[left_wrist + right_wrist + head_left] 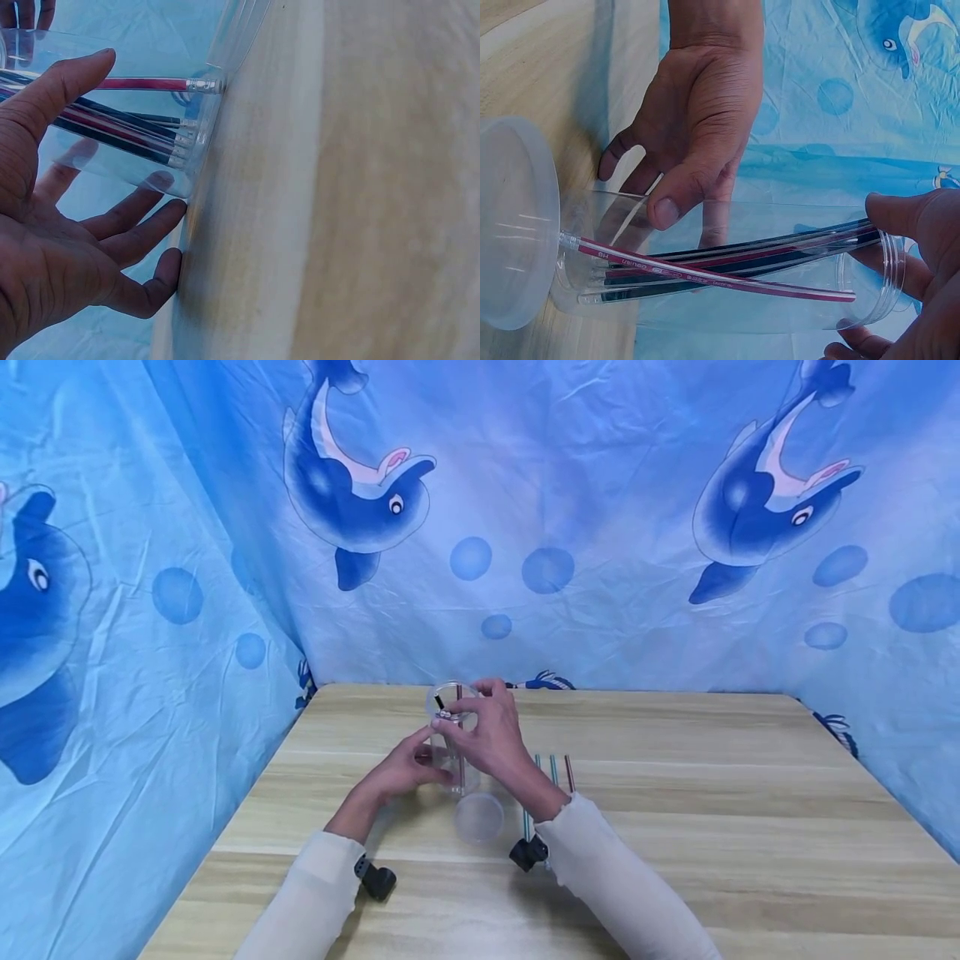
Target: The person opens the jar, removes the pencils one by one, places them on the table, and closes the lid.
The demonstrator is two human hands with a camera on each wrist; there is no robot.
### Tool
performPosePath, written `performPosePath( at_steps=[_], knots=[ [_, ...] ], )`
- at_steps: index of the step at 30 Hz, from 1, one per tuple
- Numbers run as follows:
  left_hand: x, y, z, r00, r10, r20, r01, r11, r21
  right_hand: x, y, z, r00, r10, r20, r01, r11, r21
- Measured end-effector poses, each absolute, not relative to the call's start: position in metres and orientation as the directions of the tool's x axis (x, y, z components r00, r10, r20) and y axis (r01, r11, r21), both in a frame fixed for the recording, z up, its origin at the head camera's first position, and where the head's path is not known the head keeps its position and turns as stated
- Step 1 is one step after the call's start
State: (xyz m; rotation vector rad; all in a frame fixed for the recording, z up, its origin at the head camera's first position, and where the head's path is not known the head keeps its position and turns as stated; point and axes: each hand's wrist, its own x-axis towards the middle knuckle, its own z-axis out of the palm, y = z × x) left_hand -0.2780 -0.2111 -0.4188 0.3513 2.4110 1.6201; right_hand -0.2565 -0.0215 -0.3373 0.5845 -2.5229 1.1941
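Head view shows the left forearm reaching up from lower left and the right one from lower right, both in pale sleeves, each with a black wrist camera near the cuff. They meet just left of and below the frame's middle, at a clear jar standing upright on the table.

The left hand comes at the jar from its left side, low on the wall. Its thumb lies across the near side and its fingers curve loosely behind, spread apart, as the left wrist view shows; the little finger sits by the table.

Higher up, the right hand bends over the jar's mouth from the right. Thumb and forefinger pinch the upper ends of a bundle of dark and red pencils slanting inside the jar; its other fingers are partly hidden, and how firmly they press cannot be told. One red pencil leans apart from the bundle, crossing it in the right wrist view, its metal end near the jar's base.

A frosted lid lies just below the jar in the head view. Loose pencils lie right of the jar, partly behind the right forearm. Blue dolphin cloth fills the upper frame.
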Motion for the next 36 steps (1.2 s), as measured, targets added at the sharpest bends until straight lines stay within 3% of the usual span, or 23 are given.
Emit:
performPosePath(
  at_steps=[13,36],
  knots=[
    [-0.2754,-0.2118,-0.4194,-0.949,0.313,-0.028,0.090,0.357,0.930,-0.2532,-0.0240,-0.3379,-0.865,-0.201,0.460,-0.481,0.592,-0.647],
    [-0.2775,-0.2133,-0.4182,-0.938,0.346,-0.005,0.121,0.342,0.932,-0.2510,-0.0308,-0.3379,-0.871,-0.140,0.470,-0.475,0.477,-0.740]
  ],
)
